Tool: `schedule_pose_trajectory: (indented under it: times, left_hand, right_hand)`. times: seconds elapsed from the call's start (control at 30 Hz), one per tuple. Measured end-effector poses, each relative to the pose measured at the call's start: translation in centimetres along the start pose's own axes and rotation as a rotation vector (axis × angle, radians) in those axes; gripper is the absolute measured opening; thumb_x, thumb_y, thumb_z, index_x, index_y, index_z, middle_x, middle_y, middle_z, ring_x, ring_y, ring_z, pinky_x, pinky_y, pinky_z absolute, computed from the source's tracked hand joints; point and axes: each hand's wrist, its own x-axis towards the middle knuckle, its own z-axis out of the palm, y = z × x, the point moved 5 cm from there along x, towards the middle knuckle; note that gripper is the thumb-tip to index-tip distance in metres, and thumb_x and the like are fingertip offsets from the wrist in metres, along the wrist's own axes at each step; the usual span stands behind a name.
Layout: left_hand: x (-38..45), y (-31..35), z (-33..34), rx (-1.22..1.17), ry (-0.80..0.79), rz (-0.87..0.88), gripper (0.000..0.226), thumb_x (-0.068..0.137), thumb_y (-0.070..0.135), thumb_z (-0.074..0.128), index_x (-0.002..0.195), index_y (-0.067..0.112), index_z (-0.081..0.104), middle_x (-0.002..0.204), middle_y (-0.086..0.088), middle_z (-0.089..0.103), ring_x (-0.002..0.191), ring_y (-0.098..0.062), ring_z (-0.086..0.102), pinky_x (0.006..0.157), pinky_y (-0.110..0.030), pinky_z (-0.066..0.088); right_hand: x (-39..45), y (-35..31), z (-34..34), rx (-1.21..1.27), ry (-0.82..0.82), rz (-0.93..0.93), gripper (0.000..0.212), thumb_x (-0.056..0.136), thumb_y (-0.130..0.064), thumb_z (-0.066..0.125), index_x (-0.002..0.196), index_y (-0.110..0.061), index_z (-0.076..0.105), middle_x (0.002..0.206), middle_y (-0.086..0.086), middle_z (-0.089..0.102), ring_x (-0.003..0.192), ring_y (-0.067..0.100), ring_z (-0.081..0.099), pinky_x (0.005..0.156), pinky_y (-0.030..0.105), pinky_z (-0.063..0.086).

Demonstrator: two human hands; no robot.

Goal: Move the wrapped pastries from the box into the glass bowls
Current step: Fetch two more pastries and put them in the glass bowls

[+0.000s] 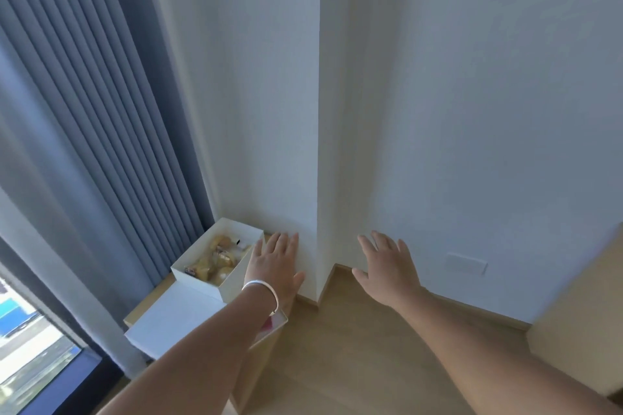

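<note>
Both hands are out flat and empty, the left hand [274,263] hovering just right of the open box [219,258] of wrapped pastries [215,263], the right hand [387,263] well clear, and with no glass bowls in sight, one careless swipe could knock that box off the desk [148,300].

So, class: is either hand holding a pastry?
No: the left hand and right hand are open and empty; the pastries lie in the box.
</note>
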Motion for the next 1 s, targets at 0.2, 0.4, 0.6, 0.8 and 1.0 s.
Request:
schedule_pose_trajectory:
  times: [0.2,0.4,0.6,0.8,1.0]
  left_hand:
    - [5.9,0.8,0.9,0.017,-0.010,-0.008,0.078,0.094,0.057,0.032,0.152,0.016,-0.001,0.160,-0.006,0.015,0.147,-0.023,0.008,0.118,-0.047,0.008]
    - [10.2,-1.5,4.5,-0.015,-0.084,-0.062,0.079,0.094,0.057,0.033,0.152,0.018,-0.003,0.161,-0.005,0.011,0.148,-0.022,0.004,0.118,-0.048,0.005]
    - [16.6,-5.4,7.7,-0.045,-0.124,-0.093,0.079,0.094,0.056,0.034,0.152,0.017,-0.004,0.160,-0.006,0.013,0.147,-0.023,0.007,0.119,-0.048,0.008]
    - [24.6,-12.5,11.0,-0.112,-0.145,-0.170,0.079,0.095,0.054,0.035,0.152,0.017,-0.006,0.161,-0.007,0.009,0.147,-0.022,0.005,0.118,-0.046,0.006]
    - [28.8,-20.5,13.0,-0.109,-0.141,-0.258,0.076,0.096,0.055,0.029,0.152,0.017,-0.005,0.160,-0.008,0.011,0.147,-0.025,0.007,0.118,-0.047,0.008]
  right_hand:
    - [6.4,3.0,1.1,0.006,-0.039,-0.030,0.070,0.096,-0.050,0.042,0.153,-0.021,0.015,0.160,0.010,0.019,0.147,0.023,0.015,0.120,0.050,0.008]
    - [11.9,2.9,3.9,0.005,-0.101,-0.082,0.068,0.096,-0.050,0.039,0.153,-0.022,0.015,0.160,0.009,0.018,0.147,0.022,0.013,0.119,0.049,0.007]
    - [19.9,1.2,6.4,-0.021,-0.137,-0.134,0.069,0.096,-0.049,0.041,0.153,-0.022,0.015,0.160,0.008,0.017,0.147,0.022,0.013,0.119,0.048,0.007]
    - [30.3,-2.9,8.4,-0.068,-0.202,-0.247,0.069,0.095,-0.048,0.041,0.153,-0.022,0.014,0.160,0.008,0.017,0.146,0.024,0.013,0.120,0.048,0.007]
    - [39.2,-7.9,9.5,-0.090,-0.228,-0.358,0.069,0.096,-0.051,0.039,0.154,-0.023,0.013,0.162,0.007,0.011,0.148,0.022,0.009,0.120,0.045,0.005]
